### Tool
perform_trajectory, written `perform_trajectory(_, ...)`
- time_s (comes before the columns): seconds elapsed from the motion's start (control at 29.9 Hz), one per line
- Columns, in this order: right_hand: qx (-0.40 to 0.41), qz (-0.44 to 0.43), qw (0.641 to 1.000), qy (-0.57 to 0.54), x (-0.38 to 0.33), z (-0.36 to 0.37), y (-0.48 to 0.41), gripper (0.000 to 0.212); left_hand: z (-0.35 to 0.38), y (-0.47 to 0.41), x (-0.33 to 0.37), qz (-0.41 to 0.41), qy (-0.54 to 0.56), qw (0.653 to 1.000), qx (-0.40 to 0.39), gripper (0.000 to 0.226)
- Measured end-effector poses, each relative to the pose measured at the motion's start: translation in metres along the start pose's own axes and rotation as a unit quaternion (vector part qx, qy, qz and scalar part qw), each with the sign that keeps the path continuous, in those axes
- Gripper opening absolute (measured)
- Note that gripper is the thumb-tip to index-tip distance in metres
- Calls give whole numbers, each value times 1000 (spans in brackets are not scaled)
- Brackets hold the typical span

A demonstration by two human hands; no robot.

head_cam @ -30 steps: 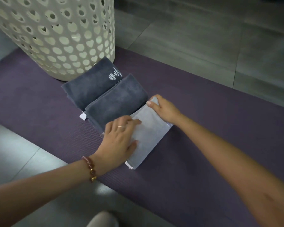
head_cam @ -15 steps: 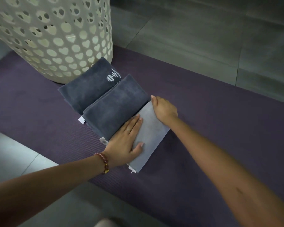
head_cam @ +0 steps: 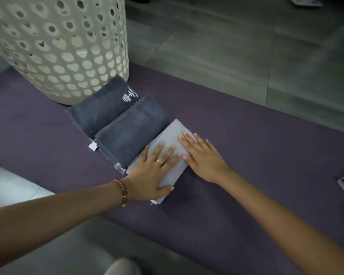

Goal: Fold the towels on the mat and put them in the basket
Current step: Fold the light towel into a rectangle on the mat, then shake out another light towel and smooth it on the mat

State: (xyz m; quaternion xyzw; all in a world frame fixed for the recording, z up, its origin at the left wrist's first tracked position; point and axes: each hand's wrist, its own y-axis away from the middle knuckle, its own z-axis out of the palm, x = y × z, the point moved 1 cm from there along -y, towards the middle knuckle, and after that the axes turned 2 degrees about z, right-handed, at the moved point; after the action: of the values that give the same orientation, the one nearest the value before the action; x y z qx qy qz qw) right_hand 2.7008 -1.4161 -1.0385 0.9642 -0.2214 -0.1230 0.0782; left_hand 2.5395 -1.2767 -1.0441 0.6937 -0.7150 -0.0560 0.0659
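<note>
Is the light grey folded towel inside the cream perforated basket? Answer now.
No: the light grey towel lies on the purple mat under the left hand and right hand, outside the basket.

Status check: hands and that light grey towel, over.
Left hand and right hand both flat, pressing the folded light grey towel. Two folded dark grey towels alongside, all on purple mat beside cream perforated basket. Nothing in the way.
</note>
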Motion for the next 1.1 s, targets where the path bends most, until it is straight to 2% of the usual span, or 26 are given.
perform_trajectory(0.07,-44,-5,997,-63,5,-11,-9,59,-6,2,0,-7,-7,1000,-21,90)
perform_trajectory(0.1,-33,-12,992,-122,9,-17,-10,56,-11,3,1,-4,-13,1000,-21,91)
perform_trajectory(0.13,10,-16,983,-180,13,-24,-8,49,-17,2,3,-7,-16,999,-33,92)
perform_trajectory(0.2,146,20,963,-227,26,-37,7,30,-34,-3,10,7,-53,998,-28,93)
perform_trajectory(0.23,181,57,950,-249,34,-42,21,25,-45,-9,17,22,-67,997,-13,91)
perform_trajectory(0.3,179,118,928,-305,54,-44,57,21,-67,-31,39,86,-43,994,46,78)
perform_trajectory(0.37,177,177,922,-294,85,-38,101,24,-83,-60,71,136,55,986,81,59)
perform_trajectory(0.44,198,264,899,-288,118,-26,152,28,-92,-90,106,135,126,981,52,45)
perform_trajectory(0.57,292,431,830,-199,176,-2,274,21,-92,-134,170,222,77,972,19,32)
perform_trajectory(0.64,271,532,786,-159,201,4,331,29,-93,-147,200,270,47,961,19,32)
perform_trajectory(0.7,235,630,721,-165,219,7,374,47,-95,-154,227,304,34,952,26,32)
perform_trajectory(0.74,236,645,707,-169,225,8,388,55,-96,-157,240,315,30,948,29,32)
perform_trajectory(0.84,241,628,732,-106,237,5,405,70,-95,-165,267,345,3,938,45,30)
perform_trajectory(0.87,239,646,720,-86,242,1,405,71,-94,-167,274,352,-2,935,45,29)
perform_trajectory(0.9,244,676,691,-80,247,-3,404,68,-93,-169,280,357,-3,933,43,28)
perform_trajectory(0.97,250,717,644,-91,259,-11,399,47,-91,-171,287,361,15,931,44,26)
perform_trajectory(1.0,236,723,640,-108,264,-14,395,30,-91,-171,289,365,27,929,45,26)
perform_trajectory(1.04,229,704,659,-136,265,-17,391,15,-91,-172,288,371,33,927,49,26)
perform_trajectory(1.1,237,609,729,-204,261,-19,381,9,-91,-172,284,380,44,922,55,30)
